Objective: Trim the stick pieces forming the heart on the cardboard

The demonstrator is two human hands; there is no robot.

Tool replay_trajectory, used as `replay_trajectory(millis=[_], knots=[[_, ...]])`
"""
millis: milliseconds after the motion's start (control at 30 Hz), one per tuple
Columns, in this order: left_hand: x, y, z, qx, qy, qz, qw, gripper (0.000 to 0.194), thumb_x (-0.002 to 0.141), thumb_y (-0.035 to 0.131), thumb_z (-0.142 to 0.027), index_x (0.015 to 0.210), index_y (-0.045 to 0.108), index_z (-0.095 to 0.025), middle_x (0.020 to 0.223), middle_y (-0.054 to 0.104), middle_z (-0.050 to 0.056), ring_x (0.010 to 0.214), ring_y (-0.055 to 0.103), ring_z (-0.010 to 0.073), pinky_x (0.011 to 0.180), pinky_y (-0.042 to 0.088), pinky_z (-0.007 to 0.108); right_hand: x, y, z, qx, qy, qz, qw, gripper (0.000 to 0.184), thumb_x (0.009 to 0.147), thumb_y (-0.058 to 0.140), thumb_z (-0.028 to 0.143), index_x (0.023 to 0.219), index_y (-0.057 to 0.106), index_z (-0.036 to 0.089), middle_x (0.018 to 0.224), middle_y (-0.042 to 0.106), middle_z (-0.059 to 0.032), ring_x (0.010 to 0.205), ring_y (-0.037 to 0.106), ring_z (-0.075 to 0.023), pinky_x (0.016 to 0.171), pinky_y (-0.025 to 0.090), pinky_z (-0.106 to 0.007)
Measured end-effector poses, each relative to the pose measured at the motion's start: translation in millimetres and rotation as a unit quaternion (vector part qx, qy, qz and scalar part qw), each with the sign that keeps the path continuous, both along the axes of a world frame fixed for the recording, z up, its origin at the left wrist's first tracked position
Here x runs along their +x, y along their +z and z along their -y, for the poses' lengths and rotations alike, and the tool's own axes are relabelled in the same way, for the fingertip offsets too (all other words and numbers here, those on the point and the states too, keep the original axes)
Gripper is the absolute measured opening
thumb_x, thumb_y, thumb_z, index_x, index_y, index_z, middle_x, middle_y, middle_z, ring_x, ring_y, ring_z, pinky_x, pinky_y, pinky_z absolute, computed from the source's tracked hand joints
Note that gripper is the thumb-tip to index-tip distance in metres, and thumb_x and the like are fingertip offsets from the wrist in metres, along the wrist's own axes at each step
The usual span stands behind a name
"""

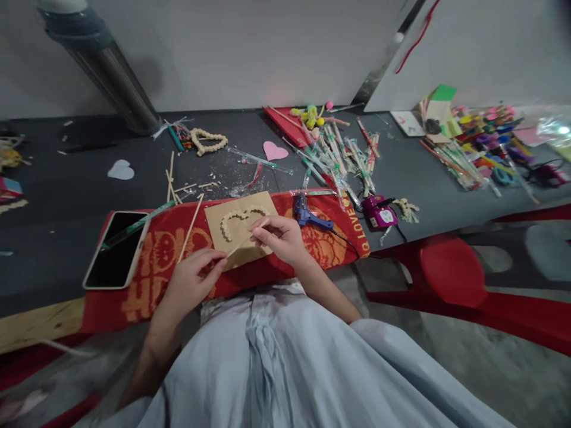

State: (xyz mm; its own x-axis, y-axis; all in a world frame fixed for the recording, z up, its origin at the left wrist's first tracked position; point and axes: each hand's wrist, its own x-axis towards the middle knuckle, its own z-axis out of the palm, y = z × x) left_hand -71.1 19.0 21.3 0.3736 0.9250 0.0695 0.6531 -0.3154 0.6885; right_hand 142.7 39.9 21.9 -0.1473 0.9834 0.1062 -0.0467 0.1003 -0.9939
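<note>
Both my hands pinch one thin wooden stick (247, 238) over a tan card (238, 229). My left hand (193, 284) grips its near end, fingers closed. My right hand (280, 236) pinches the far end, fingers curled. On the card lies a heart outline made of small pale pieces (238, 217). The card rests on a red cloth with orange print (165, 252) at the front of the dark table.
A phone (116, 248) lies on the cloth at left, a blue glue gun (310, 217) and a purple tool (379, 213) at right. Loose sticks (172, 178), wrapped sticks (339, 151), paper hearts (274, 150) and a finished pale heart (209, 141) lie behind. A red stool (446, 270) stands right.
</note>
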Motion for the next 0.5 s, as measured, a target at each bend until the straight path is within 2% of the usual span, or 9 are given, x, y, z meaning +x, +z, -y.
replay_trajectory(millis=[233, 367, 500], knots=[[0.1, 2.3, 7.0, 0.000, 0.014, 0.007, 1.000, 0.024, 0.087, 0.048, -0.036, 0.089, 0.066, -0.020, 0.088, 0.070, 0.004, 0.082, 0.064, 0.0142, 0.075, 0.050, 0.025, -14.8, -7.0, 5.4, 0.040, 0.067, 0.060, 0.995, 0.029, 0.083, 0.057, 0.044, 0.070, 0.064, 0.018, 0.081, 0.069, -0.0056, 0.067, 0.063, -0.0121, 0.056, 0.049, -0.023], [-7.1, 2.5, 14.5, -0.004, 0.030, 0.019, 0.999, 0.022, 0.088, 0.049, -0.033, 0.090, 0.065, -0.019, 0.089, 0.069, 0.005, 0.082, 0.064, 0.0141, 0.074, 0.050, 0.025, -26.2, -4.5, 5.4, 0.064, 0.098, 0.074, 0.990, 0.021, 0.084, 0.057, 0.036, 0.079, 0.067, 0.018, 0.076, 0.070, -0.0041, 0.068, 0.064, -0.0126, 0.060, 0.049, -0.023], [-18.6, 3.1, 22.9, -0.014, 0.051, 0.013, 0.999, 0.022, 0.089, 0.047, -0.032, 0.092, 0.065, -0.020, 0.091, 0.069, 0.005, 0.085, 0.064, 0.0141, 0.078, 0.049, 0.026, -36.0, -3.1, 6.2, 0.087, 0.116, 0.105, 0.984, 0.018, 0.084, 0.058, 0.034, 0.086, 0.069, 0.019, 0.081, 0.072, -0.0042, 0.073, 0.065, -0.0137, 0.066, 0.051, -0.026]])
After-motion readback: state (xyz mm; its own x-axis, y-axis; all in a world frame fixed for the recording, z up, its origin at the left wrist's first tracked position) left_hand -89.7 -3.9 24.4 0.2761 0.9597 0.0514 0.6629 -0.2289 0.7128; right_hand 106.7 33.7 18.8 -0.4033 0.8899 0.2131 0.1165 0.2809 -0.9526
